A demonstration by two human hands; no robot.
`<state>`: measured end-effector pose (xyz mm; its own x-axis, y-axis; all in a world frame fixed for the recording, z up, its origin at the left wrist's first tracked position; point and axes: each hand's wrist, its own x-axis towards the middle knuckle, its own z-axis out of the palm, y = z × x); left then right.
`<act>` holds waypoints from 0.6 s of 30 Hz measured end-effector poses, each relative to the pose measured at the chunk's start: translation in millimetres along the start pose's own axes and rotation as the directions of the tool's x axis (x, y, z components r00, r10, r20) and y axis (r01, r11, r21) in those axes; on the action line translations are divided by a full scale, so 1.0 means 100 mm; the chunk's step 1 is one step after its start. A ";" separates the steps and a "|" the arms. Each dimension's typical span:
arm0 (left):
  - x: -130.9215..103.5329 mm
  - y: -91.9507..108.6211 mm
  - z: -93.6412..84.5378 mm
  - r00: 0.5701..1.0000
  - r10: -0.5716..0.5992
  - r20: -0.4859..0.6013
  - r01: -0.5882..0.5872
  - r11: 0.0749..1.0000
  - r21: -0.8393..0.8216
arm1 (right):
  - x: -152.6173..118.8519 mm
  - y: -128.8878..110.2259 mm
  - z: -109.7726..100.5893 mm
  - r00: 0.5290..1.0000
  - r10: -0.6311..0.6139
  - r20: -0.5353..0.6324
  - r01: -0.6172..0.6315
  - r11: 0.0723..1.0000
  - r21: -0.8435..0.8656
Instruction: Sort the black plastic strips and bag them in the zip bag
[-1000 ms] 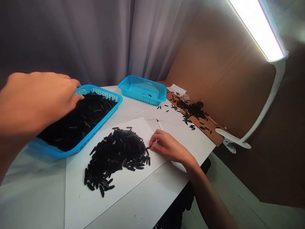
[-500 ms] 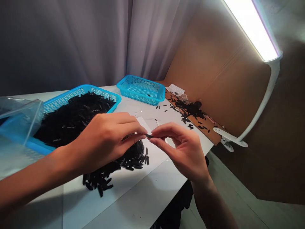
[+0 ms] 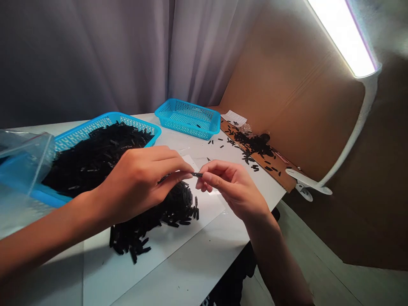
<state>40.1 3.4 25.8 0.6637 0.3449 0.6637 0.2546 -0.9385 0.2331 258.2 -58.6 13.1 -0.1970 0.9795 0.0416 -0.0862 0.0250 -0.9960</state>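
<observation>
In the head view, the left hand [image 3: 145, 180] and right hand [image 3: 237, 187] meet over the table, sharing one small black strip [image 3: 197, 174]. Each hand is closed on it in a thumb-and-finger pinch, the left at the left end, the right at the right end. The strip is held up level, just above the far right side of a loose pile [image 3: 178, 204] of similar strips on a white sheet [image 3: 108, 276].

It looks very light and fairly stiff, perhaps a little smooth, so fingertips at the two ends seem the surest hold; being thin, it might snap if bent hard.

At left stands a blue basket [image 3: 83, 128] heaped with more strips; a second blue basket [image 3: 185, 128] stands at the far side.
</observation>
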 end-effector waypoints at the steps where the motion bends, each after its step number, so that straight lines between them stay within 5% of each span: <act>1: 0.00 -0.01 0.01 1.000 -0.003 0.002 0.003 1.000 -0.001 | 0.02 0.02 -0.01 1.000 0.009 0.009 -0.009 1.000 0.021; 18: 0.00 0.01 0.05 0.995 -0.059 0.083 0.067 0.992 -0.106 | 0.02 0.10 0.05 0.997 -0.063 0.035 0.060 0.995 0.078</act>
<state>44.1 2.5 22.3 0.7037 0.3993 0.5877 0.2228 -0.9094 0.3511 251.8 -57.9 3.7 -0.2249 0.9685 0.1068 -0.1739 0.0680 -0.9824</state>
